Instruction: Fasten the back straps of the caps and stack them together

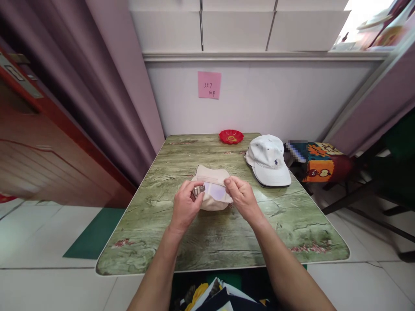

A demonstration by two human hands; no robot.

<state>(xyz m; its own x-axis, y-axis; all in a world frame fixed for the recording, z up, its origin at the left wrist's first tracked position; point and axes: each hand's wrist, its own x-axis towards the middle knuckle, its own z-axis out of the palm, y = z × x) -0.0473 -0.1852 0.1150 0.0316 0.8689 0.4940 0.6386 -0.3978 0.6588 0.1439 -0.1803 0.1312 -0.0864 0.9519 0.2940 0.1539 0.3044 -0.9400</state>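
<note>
A beige cap (212, 204) is at the middle of the table, its back opening facing me and its brim (212, 170) pointing away. My left hand (186, 205) is closed on the left side of the cap, with a small dark buckle (198, 190) showing between thumb and fingers. On the other side, my right hand (241, 196) pinches the cap's edge between thumb and forefinger. Pale lilac light falls on the part between the hands. A white cap (268, 157) with a small dark logo rests to the right, brim towards me.
The green wood-patterned table (155, 220) has rounded corners. A red scalloped dish (231, 136) lies at its far edge, below a pink note (209, 85) on the wall. Right of the table stands a stool with a colourful cover (319, 162). A purple curtain (123, 73) hangs at the left.
</note>
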